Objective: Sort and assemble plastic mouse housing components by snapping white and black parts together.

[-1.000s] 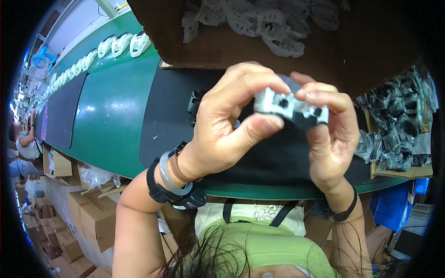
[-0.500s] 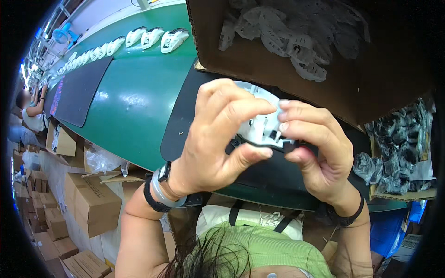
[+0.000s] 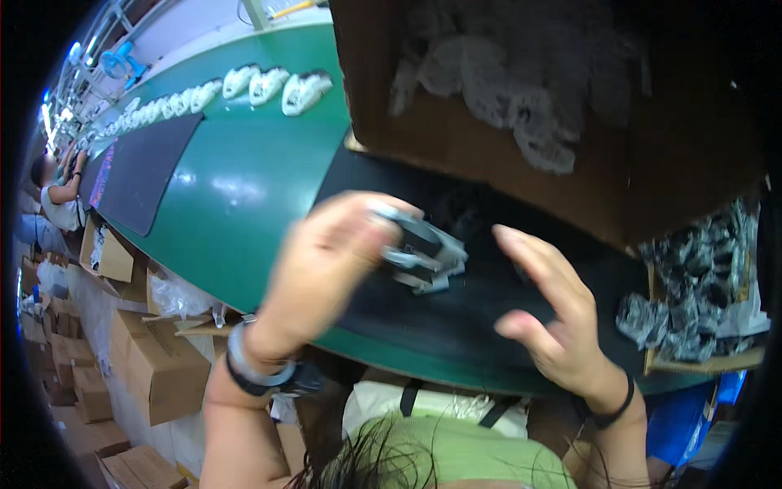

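My left hand [image 3: 314, 265], smeared by motion, grips one end of a white and dark-grey plastic housing [image 3: 432, 254] over the black mat [image 3: 456, 330]. The housing is blurred and tilted, with its dark inner side and pale edges showing. To its right, my right hand [image 3: 558, 314] is apart from it and holds nothing, with thumb and fingers spread.
A large cardboard box [image 3: 407, 155] of white plastic parts [image 3: 533, 122] leans over the mat's far side. On the right stands a carton of bagged dark parts [image 3: 705, 277]. White housings [image 3: 305, 94] line the green table [image 3: 244, 175]. Another person [image 3: 61, 191] sits far left.
Both hands were on the housing; my right hand has let go and opened. My left hand has carried the housing left and turned it so its dark inside shows.
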A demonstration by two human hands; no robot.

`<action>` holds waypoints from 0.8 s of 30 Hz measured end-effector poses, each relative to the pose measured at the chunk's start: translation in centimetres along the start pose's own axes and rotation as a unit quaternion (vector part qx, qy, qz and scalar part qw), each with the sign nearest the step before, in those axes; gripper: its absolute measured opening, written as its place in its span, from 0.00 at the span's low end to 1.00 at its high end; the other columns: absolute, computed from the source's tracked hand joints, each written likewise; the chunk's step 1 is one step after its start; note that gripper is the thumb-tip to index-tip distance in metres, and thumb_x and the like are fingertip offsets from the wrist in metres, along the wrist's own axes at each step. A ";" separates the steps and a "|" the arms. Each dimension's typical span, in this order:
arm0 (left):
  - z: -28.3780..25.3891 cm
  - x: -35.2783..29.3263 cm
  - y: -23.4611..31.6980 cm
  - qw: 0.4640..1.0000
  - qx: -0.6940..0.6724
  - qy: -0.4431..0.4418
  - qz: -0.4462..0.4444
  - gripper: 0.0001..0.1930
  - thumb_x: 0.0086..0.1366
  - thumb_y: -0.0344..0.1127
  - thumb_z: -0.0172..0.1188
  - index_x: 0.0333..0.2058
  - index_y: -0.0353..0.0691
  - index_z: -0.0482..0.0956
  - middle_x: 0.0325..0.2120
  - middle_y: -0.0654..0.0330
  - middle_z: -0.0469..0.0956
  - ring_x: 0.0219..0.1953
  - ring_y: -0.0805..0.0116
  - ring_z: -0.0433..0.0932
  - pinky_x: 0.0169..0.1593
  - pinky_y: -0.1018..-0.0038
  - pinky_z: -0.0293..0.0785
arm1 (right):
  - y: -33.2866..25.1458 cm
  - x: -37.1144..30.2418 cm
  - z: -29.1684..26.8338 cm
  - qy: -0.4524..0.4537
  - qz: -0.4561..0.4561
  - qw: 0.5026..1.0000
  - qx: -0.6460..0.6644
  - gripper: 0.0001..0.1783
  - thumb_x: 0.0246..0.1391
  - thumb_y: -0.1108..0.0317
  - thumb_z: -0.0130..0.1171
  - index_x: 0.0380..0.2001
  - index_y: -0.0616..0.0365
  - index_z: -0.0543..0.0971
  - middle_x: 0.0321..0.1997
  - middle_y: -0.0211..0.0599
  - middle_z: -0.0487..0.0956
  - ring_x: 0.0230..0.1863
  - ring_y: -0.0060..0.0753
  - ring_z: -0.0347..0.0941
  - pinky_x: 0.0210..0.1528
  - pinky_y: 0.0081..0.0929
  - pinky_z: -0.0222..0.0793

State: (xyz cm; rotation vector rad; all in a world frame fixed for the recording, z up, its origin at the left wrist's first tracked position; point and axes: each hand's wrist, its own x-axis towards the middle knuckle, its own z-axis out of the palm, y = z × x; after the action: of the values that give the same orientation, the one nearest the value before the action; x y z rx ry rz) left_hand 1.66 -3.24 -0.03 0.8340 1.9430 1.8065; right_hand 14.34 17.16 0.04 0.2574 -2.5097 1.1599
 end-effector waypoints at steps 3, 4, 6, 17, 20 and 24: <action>-7.2 5.7 -2.0 0.983 0.056 0.174 0.024 0.21 0.70 0.46 0.42 0.38 0.33 0.77 0.28 0.60 0.78 0.23 0.78 0.76 0.23 0.83 0.70 | 2.1 -3.2 -2.0 0.076 0.171 0.982 0.037 0.29 0.49 0.58 0.61 0.51 0.62 0.70 0.50 0.44 0.72 0.51 0.39 0.70 0.51 0.27 0.64; -9.6 9.1 -3.3 0.975 0.134 0.176 0.030 0.22 0.69 0.48 0.43 0.37 0.33 0.78 0.25 0.60 0.78 0.20 0.75 0.76 0.21 0.81 0.70 | 1.9 -3.3 -1.9 0.077 0.209 0.975 0.026 0.26 0.50 0.60 0.61 0.50 0.62 0.71 0.49 0.44 0.73 0.50 0.39 0.70 0.50 0.27 0.65; -11.2 16.3 -5.3 0.957 0.228 0.175 0.045 0.27 0.65 0.55 0.44 0.33 0.34 0.79 0.20 0.53 0.77 0.20 0.62 0.77 0.20 0.70 0.72 | 0.9 -2.2 -1.1 0.012 0.159 0.987 0.000 0.23 0.48 0.68 0.61 0.48 0.60 0.71 0.46 0.46 0.73 0.49 0.42 0.70 0.50 0.29 0.65; -10.4 17.0 -4.3 0.819 0.324 0.355 0.314 0.07 0.62 0.27 0.52 0.37 0.36 0.77 0.33 0.54 0.78 0.31 0.64 0.76 0.36 0.72 0.72 | 6.6 -1.0 -8.8 0.085 0.225 0.962 -0.130 0.28 0.49 0.56 0.59 0.52 0.59 0.70 0.52 0.51 0.71 0.56 0.46 0.66 0.58 0.37 0.60; -2.8 14.0 -0.3 0.722 0.316 0.166 0.592 0.10 0.50 0.19 0.54 0.31 0.38 0.76 0.27 0.57 0.76 0.30 0.63 0.75 0.35 0.72 0.72 | 14.6 9.3 -12.9 0.152 0.117 0.944 -0.267 0.33 0.56 0.45 0.49 0.57 0.58 0.65 0.58 0.55 0.67 0.61 0.52 0.61 0.61 0.40 0.56; 3.4 17.9 -2.3 0.763 0.491 0.047 0.418 0.24 0.55 0.33 0.58 0.52 0.42 0.69 0.44 0.42 0.72 0.47 0.46 0.71 0.52 0.56 0.68 | 28.4 15.2 -14.8 0.031 0.215 0.950 -0.224 0.35 0.59 0.46 0.46 0.61 0.59 0.61 0.65 0.48 0.58 0.64 0.46 0.56 0.65 0.35 0.49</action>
State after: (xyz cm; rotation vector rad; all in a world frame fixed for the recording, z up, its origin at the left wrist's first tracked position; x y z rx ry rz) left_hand -10.20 10.73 -0.36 2.2585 2.8615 0.9456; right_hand -4.78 46.59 -4.90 -0.4565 -2.7585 0.6772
